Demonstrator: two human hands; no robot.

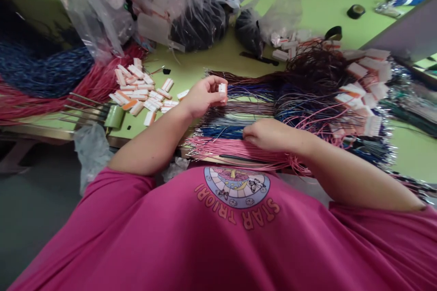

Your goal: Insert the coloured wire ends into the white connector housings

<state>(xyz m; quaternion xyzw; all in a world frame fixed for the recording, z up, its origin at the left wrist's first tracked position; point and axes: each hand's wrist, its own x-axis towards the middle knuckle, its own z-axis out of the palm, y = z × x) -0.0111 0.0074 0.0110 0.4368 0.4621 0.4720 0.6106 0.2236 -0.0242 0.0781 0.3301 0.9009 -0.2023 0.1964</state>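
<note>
Connector (222, 92), white and orange, pinched in left hand (201, 96) above wire rows (251, 108) on green counter (324, 13), apparently upright for visibility; right hand (268, 134) curled at blue wires (221, 132), grip impossible to tell; rows grouped by colour, presumably for easy picking.

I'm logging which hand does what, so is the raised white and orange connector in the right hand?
No, the left hand holds that white and orange connector, while the right hand is at the blue wires.

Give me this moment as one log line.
left hand: holding white-and-orange connector | right hand: at blue wires, grip unclear | pink wires: beside blue wires
</note>
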